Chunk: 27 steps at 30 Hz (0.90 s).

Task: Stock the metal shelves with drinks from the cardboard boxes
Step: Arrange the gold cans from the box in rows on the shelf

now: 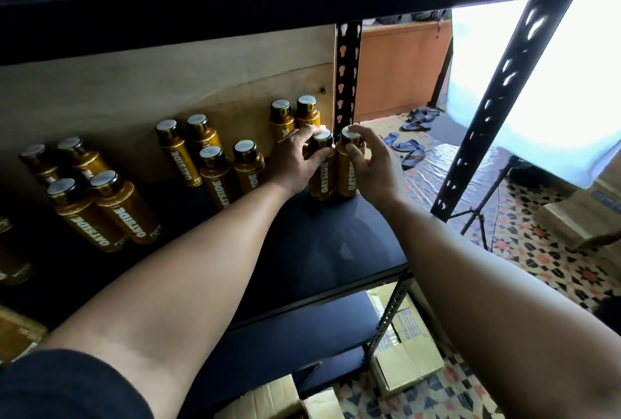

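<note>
Your left grip (pixel 297 158) is wrapping its fingers and thumb around the neck and top of one drink bottle (pixel 323 180). Your right grip (pixel 373 166) is pinching the second bottle (pixel 349 180) just beside it, with one finger lying on the cap and the thumb pressing on the side. The two bottles are touching each other, side by side, between your two grips. They are sitting at the right end of the shelf (pixel 322 250), near its back. They seem to be standing on the shelf, but the light there is dim, so it is hard to be sure.

Both bottles are round and tall, with smooth golden-brown sides, big white letters running down them, dark necks and flat, shiny silver caps. Two more bottles (pixel 307 113) of the same kind are standing right behind your left grip. Other bottles (pixel 218 180) are standing in little groups farther to the left along the shelf.

The shelf is looking dark, flat and smooth. Behind the bottles a pale wooden back board (pixel 151 82) is showing a soft grain. A black metal post (pixel 346 72) with rows of cut holes is standing just behind the second bottle. Brown cardboard boxes (pixel 410 358) are lying low down by the shelf legs, on a floor (pixel 554 267) with a busy tile pattern.
</note>
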Each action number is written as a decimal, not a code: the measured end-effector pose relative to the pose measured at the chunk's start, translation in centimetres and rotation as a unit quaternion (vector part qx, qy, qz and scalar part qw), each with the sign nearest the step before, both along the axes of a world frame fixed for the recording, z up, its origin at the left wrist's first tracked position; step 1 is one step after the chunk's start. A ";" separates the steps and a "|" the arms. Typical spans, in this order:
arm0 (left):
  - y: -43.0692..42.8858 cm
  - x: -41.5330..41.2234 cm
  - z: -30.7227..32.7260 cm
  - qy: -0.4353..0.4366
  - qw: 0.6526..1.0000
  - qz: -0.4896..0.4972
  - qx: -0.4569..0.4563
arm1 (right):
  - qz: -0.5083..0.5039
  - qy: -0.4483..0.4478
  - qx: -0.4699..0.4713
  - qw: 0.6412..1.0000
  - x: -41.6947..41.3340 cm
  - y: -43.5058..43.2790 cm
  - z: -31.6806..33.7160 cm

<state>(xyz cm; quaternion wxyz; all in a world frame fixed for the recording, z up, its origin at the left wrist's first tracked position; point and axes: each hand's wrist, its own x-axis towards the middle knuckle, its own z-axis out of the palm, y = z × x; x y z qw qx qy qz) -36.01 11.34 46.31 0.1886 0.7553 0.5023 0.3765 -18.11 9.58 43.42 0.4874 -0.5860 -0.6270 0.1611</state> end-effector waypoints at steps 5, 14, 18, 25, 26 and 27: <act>0.0 0.2 -0.2 0.003 1.000 0.014 0.012 | 0.005 0.024 0.004 1.000 -0.1 0.3 -0.2; 0.1 0.4 -0.6 0.002 1.000 0.023 0.018 | 0.014 0.026 -0.016 0.999 -0.2 0.9 0.1; 0.1 0.4 -0.6 -0.001 0.999 0.026 0.021 | 0.022 0.031 -0.020 0.999 -0.1 0.8 0.0; 0.0 0.4 -0.8 0.002 0.999 0.026 0.030 | 0.027 0.022 -0.026 0.999 -0.1 0.1 0.1; 0.0 0.4 -0.7 0.004 0.999 0.026 0.031 | 0.030 0.022 -0.029 0.999 -0.1 0.1 0.1; 0.0 0.4 -0.6 0.007 0.999 0.027 0.031 | 0.032 0.022 -0.033 0.999 -0.1 0.0 0.0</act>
